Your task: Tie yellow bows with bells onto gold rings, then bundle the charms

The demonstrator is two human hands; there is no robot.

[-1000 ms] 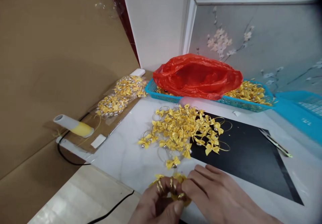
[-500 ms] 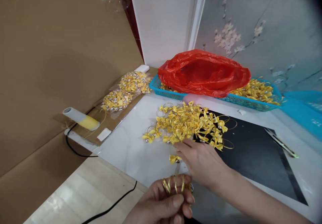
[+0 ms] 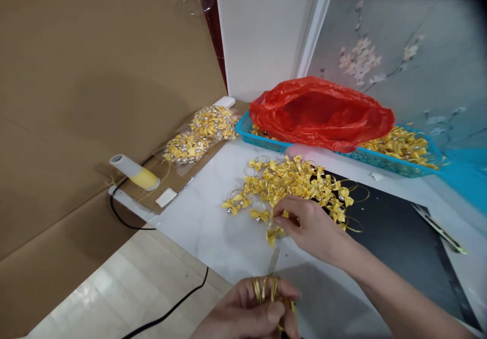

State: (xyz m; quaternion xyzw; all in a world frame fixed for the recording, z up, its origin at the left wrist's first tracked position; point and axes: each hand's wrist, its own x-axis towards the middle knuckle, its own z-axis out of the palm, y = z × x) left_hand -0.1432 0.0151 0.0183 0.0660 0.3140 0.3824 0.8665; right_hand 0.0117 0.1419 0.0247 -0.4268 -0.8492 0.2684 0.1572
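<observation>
My left hand (image 3: 258,306), low in the view, is closed around several gold cord loops (image 3: 264,288); the loops cross its fingers, and what hangs below them is mostly hidden by the hand. Farther up, my right hand (image 3: 304,225) is pinched at the near edge of a pile of yellow ribbon bows (image 3: 292,179) with silver bells and gold cords. Just below its fingertips is a single yellow bow (image 3: 271,236), tilted, its cord seeming to run up into the pinch. Another bow (image 3: 259,215) lies beside the fingertips.
A red plastic bag (image 3: 323,115) rests on a blue basket (image 3: 262,140) of more bows. Bagged bows (image 3: 188,147) and a grey-yellow tube (image 3: 135,172) lie at left on cardboard. Thread snips (image 3: 439,230) lie on a black sheet (image 3: 395,227). A black cable (image 3: 175,303) runs below the table.
My right hand has shifted slightly and pinched tighter near the single bow, which has turned from flat to tilted. My left hand keeps the cord loops. The whole view has swung a little left.
</observation>
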